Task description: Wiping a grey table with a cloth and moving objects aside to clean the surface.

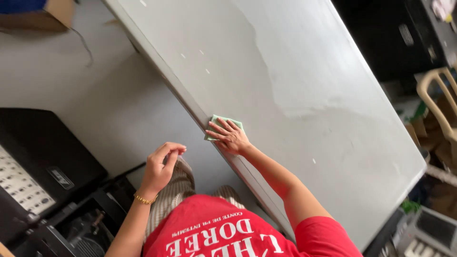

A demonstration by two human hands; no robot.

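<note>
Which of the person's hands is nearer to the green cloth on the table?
The right hand. It lies flat on the green cloth at the near edge of the grey table. The left hand is off the table, loosely curled above the floor, apart from the cloth.

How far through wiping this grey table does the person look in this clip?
Partway. A broad swath of the grey table looks lighter and streaked, as if already wiped. In hand: the right hand presses a green cloth flat near the table's near edge, while the left hand hangs off the table, loosely curled, holding nothing visible. Left: small white specks remain on the darker strip along that edge.
</note>
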